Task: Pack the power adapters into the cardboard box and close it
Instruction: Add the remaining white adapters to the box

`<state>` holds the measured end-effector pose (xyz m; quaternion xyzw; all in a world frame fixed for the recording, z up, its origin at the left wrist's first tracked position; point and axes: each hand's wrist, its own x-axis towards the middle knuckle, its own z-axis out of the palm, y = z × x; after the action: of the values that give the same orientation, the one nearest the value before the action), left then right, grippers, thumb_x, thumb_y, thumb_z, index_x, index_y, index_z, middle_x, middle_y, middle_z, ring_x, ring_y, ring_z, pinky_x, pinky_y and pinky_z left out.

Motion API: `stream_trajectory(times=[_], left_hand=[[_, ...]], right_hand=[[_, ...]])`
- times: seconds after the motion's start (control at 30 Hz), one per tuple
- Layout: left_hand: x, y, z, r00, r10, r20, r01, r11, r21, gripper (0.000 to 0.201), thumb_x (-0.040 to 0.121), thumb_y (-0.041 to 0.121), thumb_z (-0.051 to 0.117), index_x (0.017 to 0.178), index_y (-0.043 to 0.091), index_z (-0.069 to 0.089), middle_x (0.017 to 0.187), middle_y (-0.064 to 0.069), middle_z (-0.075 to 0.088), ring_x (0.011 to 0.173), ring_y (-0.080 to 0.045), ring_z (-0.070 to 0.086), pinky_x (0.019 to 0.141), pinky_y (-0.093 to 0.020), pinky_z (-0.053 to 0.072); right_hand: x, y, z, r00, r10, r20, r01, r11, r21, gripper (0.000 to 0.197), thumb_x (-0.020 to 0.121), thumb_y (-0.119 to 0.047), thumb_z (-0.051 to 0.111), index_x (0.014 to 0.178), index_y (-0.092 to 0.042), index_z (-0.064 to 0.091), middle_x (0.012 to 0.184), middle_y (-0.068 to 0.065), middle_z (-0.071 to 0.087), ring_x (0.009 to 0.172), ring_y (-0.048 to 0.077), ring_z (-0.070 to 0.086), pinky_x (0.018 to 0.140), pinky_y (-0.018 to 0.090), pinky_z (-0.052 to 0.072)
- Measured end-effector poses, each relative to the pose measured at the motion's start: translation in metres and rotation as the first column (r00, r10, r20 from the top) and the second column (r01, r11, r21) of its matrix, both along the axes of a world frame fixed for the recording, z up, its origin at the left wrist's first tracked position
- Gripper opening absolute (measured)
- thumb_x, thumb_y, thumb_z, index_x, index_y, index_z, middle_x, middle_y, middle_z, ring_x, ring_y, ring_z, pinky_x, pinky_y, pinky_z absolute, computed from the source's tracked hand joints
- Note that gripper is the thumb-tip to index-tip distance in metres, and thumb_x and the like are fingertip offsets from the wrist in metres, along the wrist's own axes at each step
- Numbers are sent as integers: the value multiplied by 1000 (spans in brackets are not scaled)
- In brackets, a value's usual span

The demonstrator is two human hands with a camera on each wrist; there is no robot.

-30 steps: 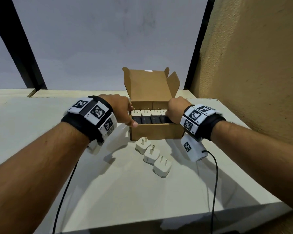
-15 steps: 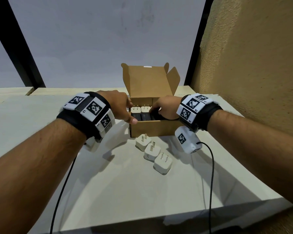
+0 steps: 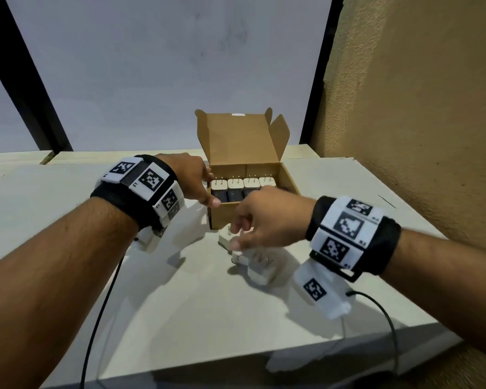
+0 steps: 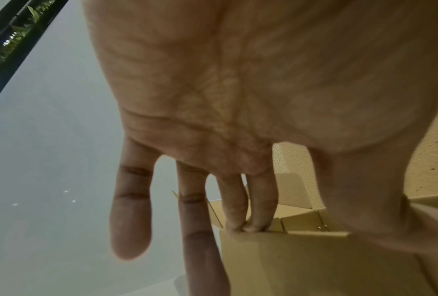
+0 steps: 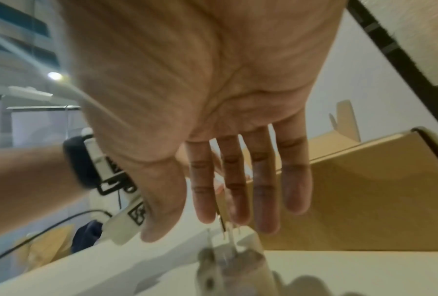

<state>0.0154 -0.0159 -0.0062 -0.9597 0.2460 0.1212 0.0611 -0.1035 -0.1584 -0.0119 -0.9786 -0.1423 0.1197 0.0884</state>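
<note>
Cardboard box [image 3: 253,217] open on the table [image 3: 180,304], lid flaps up, a row of white power adapters [image 3: 243,183] in the back.

Left hand [image 3: 192,178] grips the box's left rim, fingers hooked over the edge. Right hand [image 3: 267,217], fingers straight and relaxed, holding nothing, hovers over loose adapters [image 3: 260,265] just in front of the box; contact probably none, view blurred. Textured wall [image 3: 418,122] near on the right.

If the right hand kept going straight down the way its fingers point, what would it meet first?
Most likely a white adapter on the table, just beneath the right hand's open fingers; depth is blurry.
</note>
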Motion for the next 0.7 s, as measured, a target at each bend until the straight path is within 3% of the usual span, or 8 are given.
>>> stream_trajectory(times=[0.1, 0.23, 0.4, 0.53, 0.7], left_hand=[[0, -1, 0, 1000, -2, 4, 2, 1000, 4, 76, 76, 64, 59, 141, 26, 42, 132, -1, 57, 120, -22, 50, 101, -35, 35], [4, 3, -3, 1000, 13, -10, -13, 1000, -17, 80, 73, 67, 59, 141, 29, 42, 135, -1, 55, 120, -23, 50, 100, -36, 36], [6, 7, -6, 999, 34, -33, -35, 998, -58, 83, 69, 69, 60, 141, 30, 42, 139, 1, 51, 123, -23, 49, 102, -37, 35], [5, 4, -4, 999, 39, -34, -41, 997, -61, 82, 71, 67, 62, 140, 28, 43, 140, 1, 51, 122, -23, 49, 102, -38, 35], [5, 5, -3, 998, 37, -45, -40, 996, -75, 84, 67, 69, 64, 138, 29, 45, 136, 4, 54, 120, -20, 51, 100, -36, 36]], right_hand=[[-1, 7, -9, 1000, -13, -15, 13, 999, -44, 35, 81, -41, 72, 110, -22, 69, 99, -3, 66, 89, 15, 62, 78, 32, 55], [3, 9, -17, 1000, -31, -6, 31, 999, -28, 20, 86, -21, 66, 105, -19, 71, 92, 0, 67, 85, 19, 65, 72, 29, 55], [4, 10, -22, 998, -55, -10, 55, 998, -15, 25, 81, -39, 72, 98, -21, 70, 90, -3, 68, 82, 16, 63, 70, 30, 54], [4, 11, -25, 999, -50, -3, 50, 998, -43, 17, 79, -28, 74, 91, -18, 70, 89, -1, 68, 83, 18, 63, 65, 27, 51], [8, -3, 12, 987, -160, -30, 162, 946, 281, 23, 90, -39, 56, 104, -30, 71, 89, -13, 60, 81, 6, 55, 70, 24, 45]])
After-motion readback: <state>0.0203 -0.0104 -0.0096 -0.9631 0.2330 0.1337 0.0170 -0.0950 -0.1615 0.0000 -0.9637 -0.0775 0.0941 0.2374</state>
